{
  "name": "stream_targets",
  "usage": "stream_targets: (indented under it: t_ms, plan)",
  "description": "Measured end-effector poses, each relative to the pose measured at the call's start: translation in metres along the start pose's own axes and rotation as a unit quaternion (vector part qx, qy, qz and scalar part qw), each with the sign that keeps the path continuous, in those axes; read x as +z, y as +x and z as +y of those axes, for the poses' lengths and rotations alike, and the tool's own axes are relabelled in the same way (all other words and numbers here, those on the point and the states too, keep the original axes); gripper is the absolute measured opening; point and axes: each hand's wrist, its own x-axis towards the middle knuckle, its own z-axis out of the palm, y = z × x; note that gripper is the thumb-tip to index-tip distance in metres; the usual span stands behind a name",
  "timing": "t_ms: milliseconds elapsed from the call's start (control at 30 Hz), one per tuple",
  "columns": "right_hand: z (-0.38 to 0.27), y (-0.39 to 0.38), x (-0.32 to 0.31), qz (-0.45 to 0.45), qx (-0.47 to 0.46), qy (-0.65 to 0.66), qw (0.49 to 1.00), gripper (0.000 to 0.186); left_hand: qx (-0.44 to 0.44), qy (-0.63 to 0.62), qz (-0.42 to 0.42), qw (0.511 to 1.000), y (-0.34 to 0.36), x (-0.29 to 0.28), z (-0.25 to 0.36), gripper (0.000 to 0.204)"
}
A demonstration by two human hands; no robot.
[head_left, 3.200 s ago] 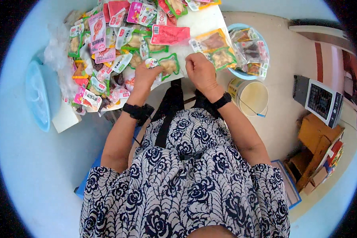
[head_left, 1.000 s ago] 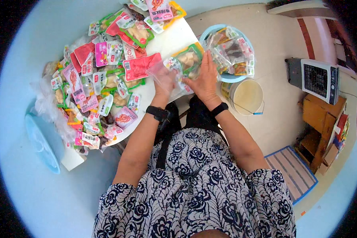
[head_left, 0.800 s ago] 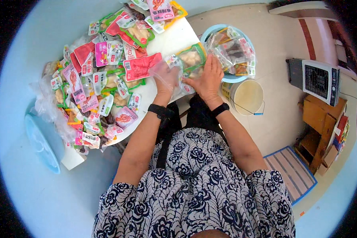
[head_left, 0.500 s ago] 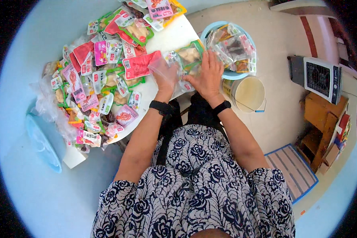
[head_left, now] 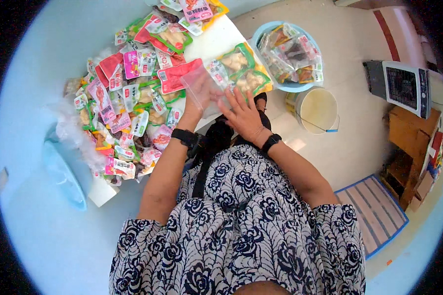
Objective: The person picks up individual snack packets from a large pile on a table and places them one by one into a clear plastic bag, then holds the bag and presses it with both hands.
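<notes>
At the near edge of the white table [head_left: 216,37], a clear plastic bag [head_left: 194,84] lies flat, with green-edged food packets [head_left: 251,82] showing at its right part. My left hand [head_left: 200,98] grips the left end of the bag, its fingers partly veiled by the film. My right hand [head_left: 243,117] rests on the bag's near side beside the packets, fingers outstretched and apart. Just left of my left hand lies a red packet [head_left: 174,77], at the edge of a big heap of mixed small food packets [head_left: 120,123].
Right of the table stands a light-blue basin [head_left: 316,42] holding filled clear bags. Near it on the floor is a cream bucket [head_left: 317,110] with a wire handle. A wooden cabinet [head_left: 413,130], a striped mat [head_left: 374,211] and another blue basin [head_left: 64,172] stand farther out.
My right hand has moved left and nearer along the bag, uncovering the green-edged packets. The whole view has shifted slightly.
</notes>
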Motion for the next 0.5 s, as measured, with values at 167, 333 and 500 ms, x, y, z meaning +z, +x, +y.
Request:
stream_targets:
  t_ms: [167,333,500]
  plan:
    - [0.002,0.017,0.008,0.012,0.023,-0.007,1.000,0.068,0.057,0.054,-0.060,0.995,0.003,-0.030,-0.021,0.033]
    - [0.003,0.013,0.017,0.045,0.036,0.026,0.998,0.060,-0.029,0.108,-0.036,0.993,-0.024,-0.038,-0.001,0.025]
    - [0.003,0.016,0.024,0.064,0.024,-0.017,0.998,0.049,0.217,0.486,0.139,0.835,-0.040,-0.040,0.020,0.035]
